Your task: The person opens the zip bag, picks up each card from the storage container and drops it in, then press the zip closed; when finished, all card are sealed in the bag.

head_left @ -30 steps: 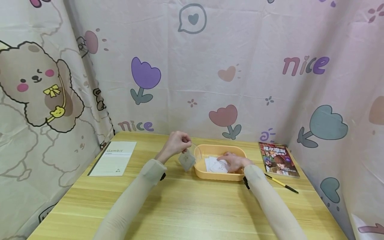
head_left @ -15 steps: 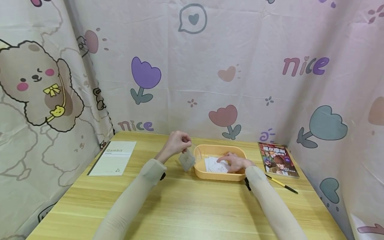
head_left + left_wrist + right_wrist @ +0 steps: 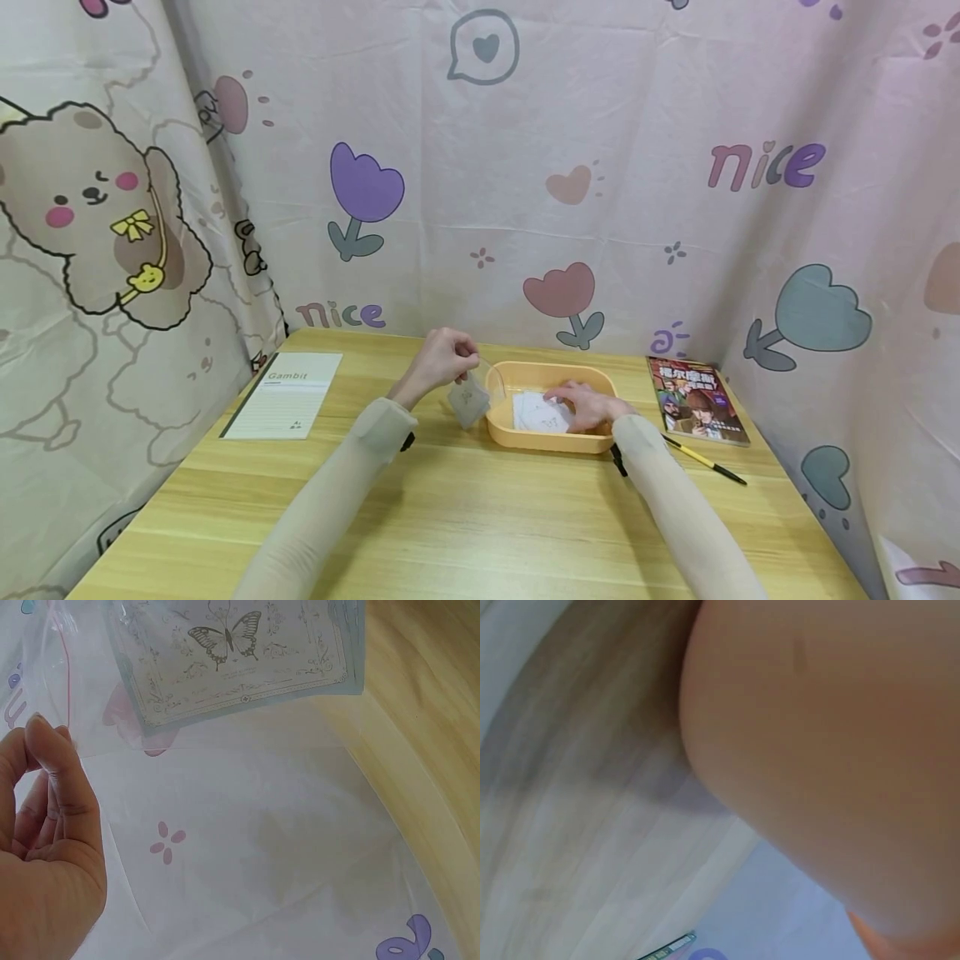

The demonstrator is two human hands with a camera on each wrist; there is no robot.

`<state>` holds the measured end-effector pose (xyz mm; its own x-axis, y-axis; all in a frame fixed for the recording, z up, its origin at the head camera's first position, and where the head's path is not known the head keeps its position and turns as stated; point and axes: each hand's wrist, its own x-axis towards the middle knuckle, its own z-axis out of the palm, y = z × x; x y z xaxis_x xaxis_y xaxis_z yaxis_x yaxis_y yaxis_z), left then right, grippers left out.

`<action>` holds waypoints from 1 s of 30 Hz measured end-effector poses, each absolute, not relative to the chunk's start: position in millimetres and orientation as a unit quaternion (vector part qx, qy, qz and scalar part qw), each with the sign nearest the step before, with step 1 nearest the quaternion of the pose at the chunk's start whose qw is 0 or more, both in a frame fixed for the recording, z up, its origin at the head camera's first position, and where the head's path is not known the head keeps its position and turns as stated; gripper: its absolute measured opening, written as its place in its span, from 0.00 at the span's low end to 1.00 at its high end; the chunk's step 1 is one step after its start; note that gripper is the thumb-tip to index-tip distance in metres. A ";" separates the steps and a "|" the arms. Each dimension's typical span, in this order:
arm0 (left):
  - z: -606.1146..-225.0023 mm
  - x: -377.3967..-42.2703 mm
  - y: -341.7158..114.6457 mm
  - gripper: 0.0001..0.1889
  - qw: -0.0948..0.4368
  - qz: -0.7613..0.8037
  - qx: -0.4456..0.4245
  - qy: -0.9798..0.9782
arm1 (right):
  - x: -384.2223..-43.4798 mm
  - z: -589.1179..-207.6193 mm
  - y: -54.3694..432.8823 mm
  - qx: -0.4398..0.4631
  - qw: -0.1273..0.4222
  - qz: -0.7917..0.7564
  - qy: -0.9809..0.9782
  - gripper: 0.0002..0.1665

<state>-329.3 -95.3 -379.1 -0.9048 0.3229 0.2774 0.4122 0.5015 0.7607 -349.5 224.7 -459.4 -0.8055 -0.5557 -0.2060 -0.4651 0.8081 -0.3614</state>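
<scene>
In the head view my left hand (image 3: 444, 360) pinches the upper edge of a clear plastic zip bag (image 3: 491, 379) left of the tray. A greyish card with a butterfly print (image 3: 232, 660) shows inside the bag in the left wrist view, where thumb and fingertips (image 3: 46, 739) meet near the red zip line. My right hand (image 3: 588, 406) reaches into a pale orange tray (image 3: 551, 442), thumb and fingers bent about several white printed cards (image 3: 536, 412). The tray's outer wall (image 3: 817, 750) fills most of the right wrist view and hides that hand there.
A notebook marked Gambit (image 3: 285, 396) lies at the table's left. To the right are a colourful magazine (image 3: 697, 400) and a yellow and black pen (image 3: 705, 458). A patterned curtain (image 3: 480, 167) hangs right behind the wooden table (image 3: 450, 517).
The white cards in the tray have shifted slightly under my right hand, and their outline looks different. My left hand and the bag have stayed almost still.
</scene>
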 end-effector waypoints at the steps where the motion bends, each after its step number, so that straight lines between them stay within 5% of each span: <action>1: -378.9 -329.1 -95.2 0.04 0.050 -0.452 -0.213 -0.865 | -349.4 -459.3 225.1 -0.270 0.154 -0.151 0.938 0.39; 13: -379.3 -329.2 -94.6 0.04 0.051 -0.449 -0.211 -0.867 | -348.9 -461.1 223.0 -0.258 0.144 -0.150 0.943 0.28; 30: -380.0 -329.1 -95.0 0.04 0.053 -0.449 -0.212 -0.867 | -347.2 -461.4 227.8 -0.300 0.122 -0.187 0.927 0.32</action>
<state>-329.1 -95.0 -380.0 -0.9045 0.3193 0.2826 0.4151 0.5079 0.7548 -347.2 227.8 -461.4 -0.7900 -0.6022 -0.1151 -0.5108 0.7504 -0.4196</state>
